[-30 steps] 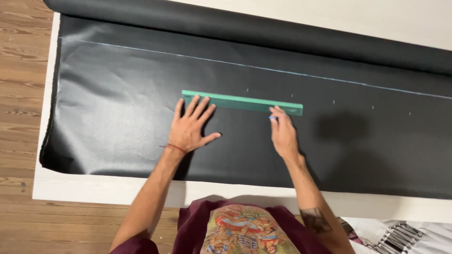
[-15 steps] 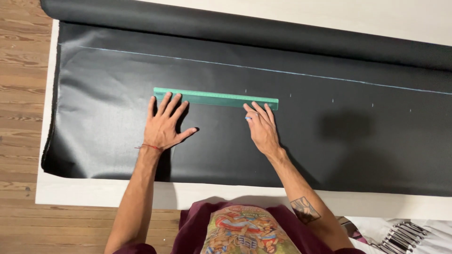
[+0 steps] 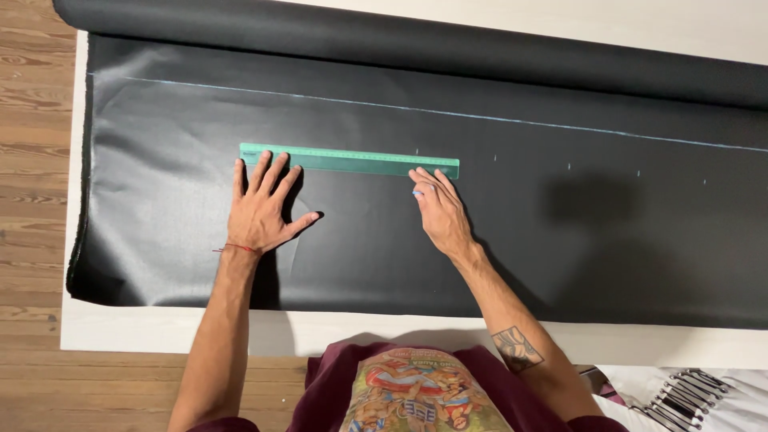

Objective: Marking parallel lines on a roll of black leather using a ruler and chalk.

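Note:
A long green ruler [image 3: 350,160] lies flat on a sheet of black fabric [image 3: 520,248], just below a pale chalk line [image 3: 512,120] that runs across it. My left hand [image 3: 262,212] is spread flat with its fingertips on the ruler's left end. My right hand [image 3: 438,212] rests at the ruler's right end and pinches a small blue piece of chalk [image 3: 417,193] against the fabric. Short chalk ticks [image 3: 569,166] dot the fabric to the right of the ruler.
The rolled part of the black fabric [image 3: 480,48] lies along the far side of the white table [image 3: 160,328]. Wooden floor [image 3: 32,160] shows at the left. Several metal tools [image 3: 680,392] lie on a white cloth at the lower right.
The ruler and both hands have shifted to the left along the fabric. More chalk ticks now show to the right of the ruler.

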